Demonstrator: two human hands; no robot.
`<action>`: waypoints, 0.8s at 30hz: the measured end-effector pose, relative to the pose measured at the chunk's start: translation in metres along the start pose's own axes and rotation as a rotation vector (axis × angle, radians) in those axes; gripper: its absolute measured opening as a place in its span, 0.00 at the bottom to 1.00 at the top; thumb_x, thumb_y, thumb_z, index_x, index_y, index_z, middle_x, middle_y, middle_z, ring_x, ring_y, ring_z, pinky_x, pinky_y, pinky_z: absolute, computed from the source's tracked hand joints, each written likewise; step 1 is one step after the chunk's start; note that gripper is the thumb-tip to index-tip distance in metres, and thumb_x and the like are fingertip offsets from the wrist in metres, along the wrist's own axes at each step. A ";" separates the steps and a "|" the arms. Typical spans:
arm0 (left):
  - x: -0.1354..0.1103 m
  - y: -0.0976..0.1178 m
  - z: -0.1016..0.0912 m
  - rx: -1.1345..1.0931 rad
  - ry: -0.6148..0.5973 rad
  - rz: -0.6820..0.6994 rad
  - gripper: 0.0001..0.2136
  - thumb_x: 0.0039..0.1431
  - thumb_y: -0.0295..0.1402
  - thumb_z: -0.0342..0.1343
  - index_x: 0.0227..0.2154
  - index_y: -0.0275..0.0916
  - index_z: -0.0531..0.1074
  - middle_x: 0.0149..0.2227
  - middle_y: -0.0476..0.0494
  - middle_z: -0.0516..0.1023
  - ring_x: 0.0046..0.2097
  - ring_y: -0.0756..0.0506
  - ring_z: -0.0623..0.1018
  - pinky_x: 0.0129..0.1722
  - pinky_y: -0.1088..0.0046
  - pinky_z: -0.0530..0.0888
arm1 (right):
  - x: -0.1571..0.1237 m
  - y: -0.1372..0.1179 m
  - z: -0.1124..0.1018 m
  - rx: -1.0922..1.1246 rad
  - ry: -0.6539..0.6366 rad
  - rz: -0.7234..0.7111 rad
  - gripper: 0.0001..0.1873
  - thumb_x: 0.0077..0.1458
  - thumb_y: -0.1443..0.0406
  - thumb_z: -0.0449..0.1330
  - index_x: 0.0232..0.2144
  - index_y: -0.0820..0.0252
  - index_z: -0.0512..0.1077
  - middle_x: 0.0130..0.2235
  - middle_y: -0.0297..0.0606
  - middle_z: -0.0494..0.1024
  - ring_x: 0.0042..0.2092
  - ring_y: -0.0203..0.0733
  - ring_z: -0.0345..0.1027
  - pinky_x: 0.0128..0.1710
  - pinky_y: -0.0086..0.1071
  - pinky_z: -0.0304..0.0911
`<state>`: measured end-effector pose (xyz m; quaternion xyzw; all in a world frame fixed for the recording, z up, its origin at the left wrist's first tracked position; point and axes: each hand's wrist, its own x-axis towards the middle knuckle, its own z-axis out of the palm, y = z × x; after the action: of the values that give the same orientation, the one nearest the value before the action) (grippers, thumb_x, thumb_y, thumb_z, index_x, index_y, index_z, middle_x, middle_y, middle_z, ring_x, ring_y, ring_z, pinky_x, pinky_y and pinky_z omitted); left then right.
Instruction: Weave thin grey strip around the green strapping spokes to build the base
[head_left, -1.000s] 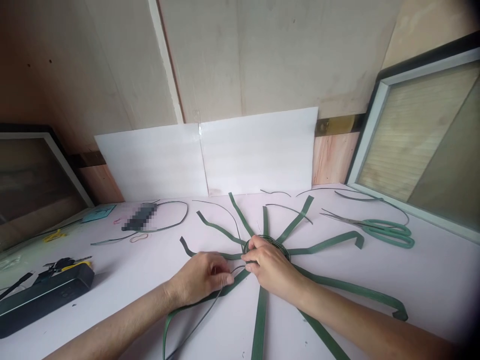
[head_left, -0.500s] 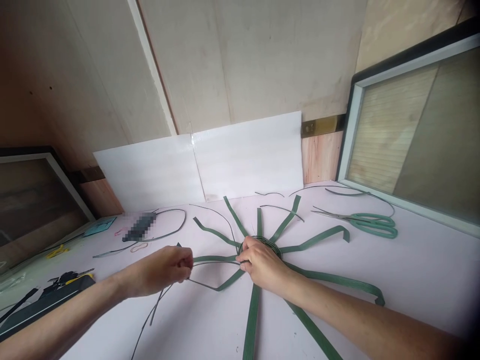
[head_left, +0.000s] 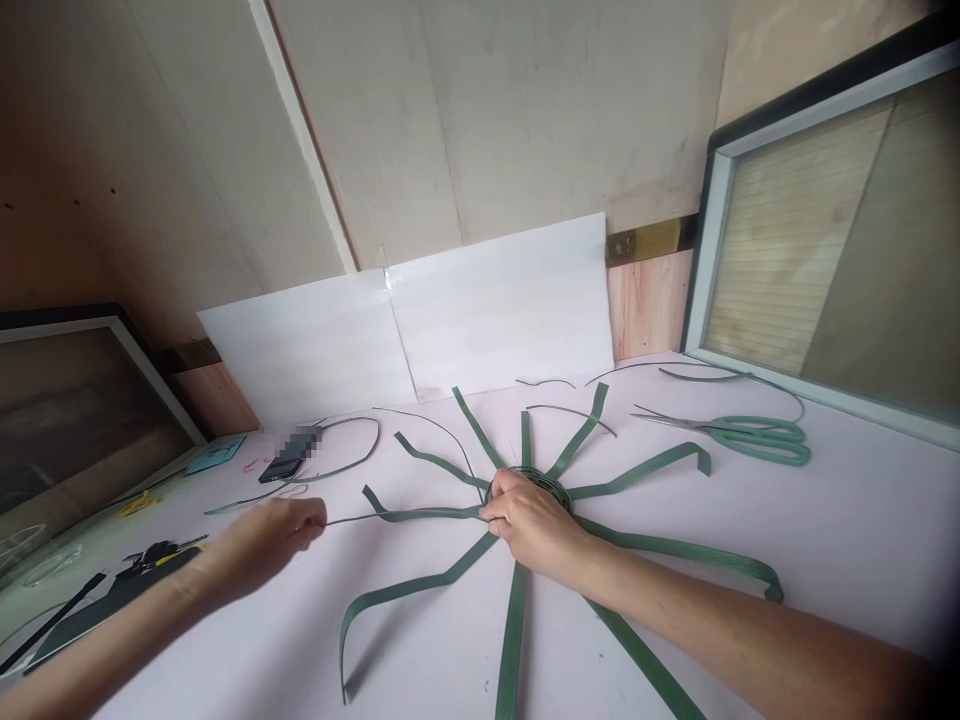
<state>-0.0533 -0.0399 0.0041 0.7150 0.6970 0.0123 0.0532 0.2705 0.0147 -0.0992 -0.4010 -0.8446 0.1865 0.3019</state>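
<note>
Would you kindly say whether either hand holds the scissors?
No, the left hand grips a thin strand, the right hand pinches the woven centre, and the green-handled scissors lie apart.

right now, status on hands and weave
Left hand holding thin strand straight. Right hand pinching edge of woven center. Green strips splayed around. Scissors right, clear of hands.

Soft, pale light spreads over the flat pinkish-white worktop (head_left: 420, 650), folks, its source hidden from us! We see the brown wooden wall (head_left: 67, 250) sink into gloom at left, a small glint on the seam between two rectangular white sheets (head_left: 495, 310), blurry shadow below the bare left hand (head_left: 283, 530), mosaic squares over the flat black rectangular device (head_left: 281, 468), lower right corner nearly black!
</note>
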 end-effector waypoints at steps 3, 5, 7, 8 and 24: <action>0.006 0.012 0.038 -0.050 -0.082 0.032 0.13 0.61 0.39 0.42 0.31 0.41 0.70 0.27 0.47 0.75 0.29 0.46 0.72 0.31 0.72 0.63 | 0.000 0.000 0.001 -0.024 -0.015 -0.001 0.14 0.53 0.78 0.57 0.20 0.62 0.74 0.32 0.37 0.65 0.33 0.36 0.62 0.30 0.29 0.58; 0.010 0.023 0.057 -0.137 -0.046 0.001 0.17 0.64 0.42 0.39 0.32 0.40 0.70 0.26 0.47 0.73 0.29 0.46 0.71 0.31 0.72 0.63 | 0.001 0.000 0.000 -0.038 -0.018 -0.002 0.15 0.53 0.78 0.56 0.18 0.62 0.72 0.31 0.36 0.64 0.33 0.36 0.62 0.30 0.29 0.57; 0.015 0.031 0.068 -0.252 0.003 -0.041 0.19 0.64 0.46 0.39 0.35 0.40 0.70 0.27 0.47 0.73 0.31 0.45 0.71 0.32 0.71 0.64 | 0.000 -0.002 -0.002 -0.050 -0.021 -0.004 0.16 0.52 0.79 0.56 0.17 0.62 0.70 0.31 0.36 0.64 0.33 0.36 0.61 0.31 0.29 0.57; 0.018 0.033 0.072 -0.319 0.021 -0.049 0.20 0.64 0.48 0.40 0.38 0.39 0.70 0.29 0.47 0.73 0.32 0.45 0.72 0.33 0.71 0.65 | 0.000 -0.003 -0.003 -0.055 -0.023 -0.003 0.17 0.52 0.79 0.55 0.16 0.62 0.69 0.31 0.36 0.64 0.33 0.36 0.61 0.31 0.30 0.57; 0.054 0.097 0.088 -1.003 -0.130 0.282 0.20 0.60 0.47 0.54 0.47 0.37 0.70 0.27 0.50 0.69 0.30 0.49 0.68 0.30 0.73 0.65 | -0.001 -0.007 -0.006 -0.083 -0.043 0.023 0.19 0.52 0.81 0.52 0.15 0.63 0.55 0.32 0.35 0.63 0.33 0.34 0.60 0.32 0.29 0.55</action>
<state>0.0530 0.0066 -0.0776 0.6879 0.4976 0.3071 0.4300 0.2707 0.0100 -0.0915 -0.4185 -0.8533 0.1636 0.2646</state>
